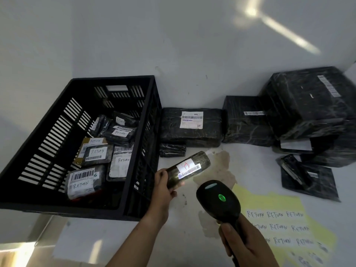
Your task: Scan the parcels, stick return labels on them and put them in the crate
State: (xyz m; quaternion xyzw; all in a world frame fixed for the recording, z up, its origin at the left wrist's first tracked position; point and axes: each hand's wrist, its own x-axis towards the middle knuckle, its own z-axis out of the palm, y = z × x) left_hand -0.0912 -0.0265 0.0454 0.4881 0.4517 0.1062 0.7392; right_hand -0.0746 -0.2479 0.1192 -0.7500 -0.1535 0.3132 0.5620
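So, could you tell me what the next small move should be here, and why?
Probably peel a RETURN label off the yellow sheet for the small parcel in the left hand. The scanner in the right hand lights its barcode and shows green, so the scan looks done, yet it bears no RETURN label.

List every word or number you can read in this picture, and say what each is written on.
"RETURN": handwritten on white labels on parcels in the crate.
"RETURN": repeated on stickers on the yellow sheet.
"6": beside the barcode on the nearest crate parcel.
Too small or blurred: barcode digits, the printed shipping label, the red scribble on the held parcel.
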